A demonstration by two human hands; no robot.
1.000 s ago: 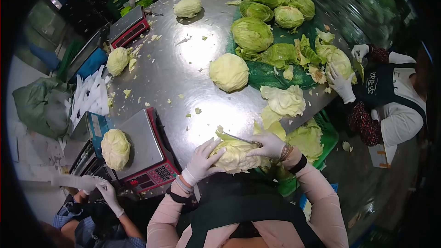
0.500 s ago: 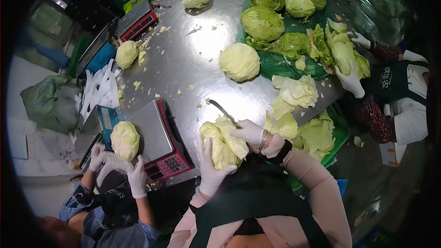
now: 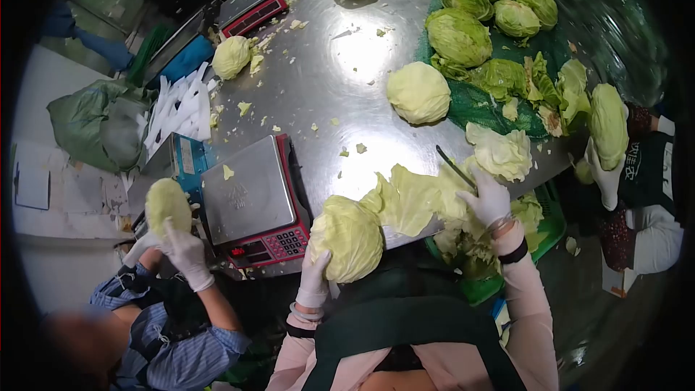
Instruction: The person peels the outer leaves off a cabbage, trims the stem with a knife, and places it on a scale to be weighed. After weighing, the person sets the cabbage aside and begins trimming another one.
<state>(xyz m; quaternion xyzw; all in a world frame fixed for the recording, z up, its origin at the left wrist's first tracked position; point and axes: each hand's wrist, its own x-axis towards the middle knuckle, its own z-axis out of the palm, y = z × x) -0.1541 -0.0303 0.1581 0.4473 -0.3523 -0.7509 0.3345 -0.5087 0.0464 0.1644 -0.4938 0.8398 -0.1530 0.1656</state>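
At the table's front edge, my gloved left hand point(image 3: 316, 279) grips a pale green cabbage point(image 3: 349, 240) from its lower left side, fingers curled under it. Off to the right, my gloved right hand point(image 3: 488, 197) is closed around the handle of a knife point(image 3: 455, 166), whose thin dark blade points up and to the left. Peeled cabbage leaves point(image 3: 405, 201) spread over the table edge between the cabbage and my right hand. Below that hand, a green crate point(image 3: 554, 228) holds more leaves. Another large loose leaf point(image 3: 499, 153) lies just beyond the knife hand.
A red scale point(image 3: 250, 192) stands left of my cabbage. Beside it a co-worker's hands point(image 3: 184, 253) hold another cabbage point(image 3: 166, 206). A trimmed cabbage point(image 3: 418, 93) sits mid-table, near several greener ones on green netting point(image 3: 499, 110). At right, another person's gloved hand point(image 3: 602, 174) holds a cabbage point(image 3: 609, 127).
My right hand has moved right, away from the cabbage, with the knife, and leaves now stretch between. The left co-worker has lifted their cabbage; the right one has drawn theirs off the pile.
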